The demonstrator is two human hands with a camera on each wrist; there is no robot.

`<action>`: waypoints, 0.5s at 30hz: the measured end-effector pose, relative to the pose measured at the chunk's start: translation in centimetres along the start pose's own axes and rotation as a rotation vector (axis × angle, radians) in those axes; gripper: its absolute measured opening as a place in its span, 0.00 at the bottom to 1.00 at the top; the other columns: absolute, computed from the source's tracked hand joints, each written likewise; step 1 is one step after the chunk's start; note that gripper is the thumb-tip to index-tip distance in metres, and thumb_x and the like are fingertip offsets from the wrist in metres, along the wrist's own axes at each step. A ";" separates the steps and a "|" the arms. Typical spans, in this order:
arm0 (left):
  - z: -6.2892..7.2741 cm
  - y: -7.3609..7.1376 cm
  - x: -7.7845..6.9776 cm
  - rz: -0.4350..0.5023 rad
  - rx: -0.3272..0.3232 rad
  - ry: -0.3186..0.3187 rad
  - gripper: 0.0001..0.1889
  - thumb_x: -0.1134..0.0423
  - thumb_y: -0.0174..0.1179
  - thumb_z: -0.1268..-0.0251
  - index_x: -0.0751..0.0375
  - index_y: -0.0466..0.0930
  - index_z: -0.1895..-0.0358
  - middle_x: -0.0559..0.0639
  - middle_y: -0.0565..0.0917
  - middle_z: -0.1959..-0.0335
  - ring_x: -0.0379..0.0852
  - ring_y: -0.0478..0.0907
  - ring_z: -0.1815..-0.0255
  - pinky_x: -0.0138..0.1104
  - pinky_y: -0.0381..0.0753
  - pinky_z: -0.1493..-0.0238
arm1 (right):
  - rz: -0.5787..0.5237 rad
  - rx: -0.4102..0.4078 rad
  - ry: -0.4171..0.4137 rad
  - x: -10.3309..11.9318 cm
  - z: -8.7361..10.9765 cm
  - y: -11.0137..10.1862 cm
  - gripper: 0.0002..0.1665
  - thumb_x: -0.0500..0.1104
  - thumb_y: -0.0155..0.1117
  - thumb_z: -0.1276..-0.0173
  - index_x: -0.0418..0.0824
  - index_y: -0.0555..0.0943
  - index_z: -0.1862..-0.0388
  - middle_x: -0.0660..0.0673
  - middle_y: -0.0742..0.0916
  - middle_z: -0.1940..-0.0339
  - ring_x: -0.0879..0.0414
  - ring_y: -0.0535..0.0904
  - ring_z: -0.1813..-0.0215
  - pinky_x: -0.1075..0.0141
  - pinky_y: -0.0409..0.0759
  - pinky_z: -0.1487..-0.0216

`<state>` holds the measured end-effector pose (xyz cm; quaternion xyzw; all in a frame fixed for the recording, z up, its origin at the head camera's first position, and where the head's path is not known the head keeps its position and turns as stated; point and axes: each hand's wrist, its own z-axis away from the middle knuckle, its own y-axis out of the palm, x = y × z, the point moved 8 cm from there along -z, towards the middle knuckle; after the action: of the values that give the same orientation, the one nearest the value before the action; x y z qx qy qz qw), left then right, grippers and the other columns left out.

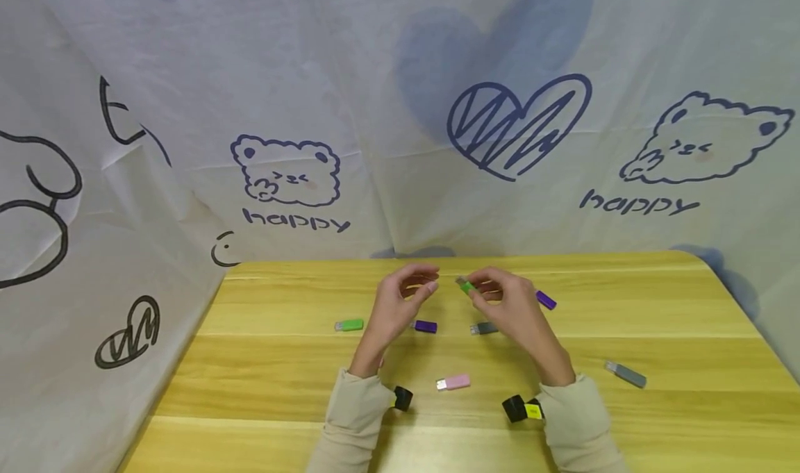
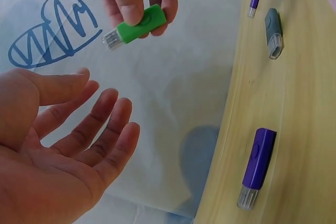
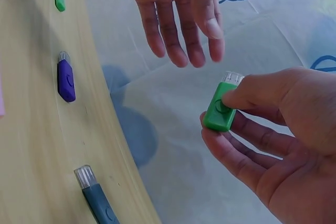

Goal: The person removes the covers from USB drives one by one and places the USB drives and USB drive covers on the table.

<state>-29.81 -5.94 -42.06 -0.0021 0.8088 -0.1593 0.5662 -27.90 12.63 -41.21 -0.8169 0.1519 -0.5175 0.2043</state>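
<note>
Between thumb and fingers, my right hand (image 1: 507, 299) pinches a green USB stick (image 3: 220, 106) with a clear cap over its plug, held above the table. The clear end points toward my left hand (image 1: 400, 299), which hovers a short way off with its fingers loosely bent and nothing in them. In the left wrist view that palm (image 2: 58, 166) faces the green USB stick. Below the left hand lies a purple USB stick (image 1: 426, 326). A dark grey USB stick (image 1: 484, 328) lies below the right hand, partly covered by it in the head view.
On the wooden table (image 1: 262, 389) lie another green USB stick (image 1: 350, 325) at left, a pink one (image 1: 453, 383) in front, a grey one (image 1: 627, 375) at right and a second purple one (image 1: 546, 300) behind the right wrist. A printed white cloth (image 1: 387, 112) hangs behind.
</note>
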 end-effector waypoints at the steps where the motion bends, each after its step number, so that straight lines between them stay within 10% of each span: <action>1: 0.0 0.1 -0.1 0.006 0.000 0.004 0.13 0.70 0.62 0.26 0.69 0.83 0.44 0.61 0.85 0.46 0.57 0.83 0.44 0.49 0.82 0.41 | -0.005 0.000 0.000 0.1 0.0 0.0 0.11 0.30 0.70 0.33 0.35 0.86 0.53 0.39 0.90 0.57 0.46 0.89 0.56 0.61 0.88 0.57; 15: -0.1 1.0 -0.2 0.126 -0.045 -0.021 0.09 0.71 0.63 0.28 0.71 0.84 0.50 0.61 0.86 0.53 0.47 0.84 0.54 0.34 0.86 0.51 | -0.115 0.007 0.008 1.5 0.0 1.1 0.11 0.33 0.71 0.31 0.35 0.87 0.51 0.39 0.90 0.56 0.47 0.89 0.57 0.61 0.88 0.57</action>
<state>-29.64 -4.93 -42.08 0.0345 0.8048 -0.1050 0.5832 -27.31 10.98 -40.62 -0.8216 0.1038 -0.5321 0.1765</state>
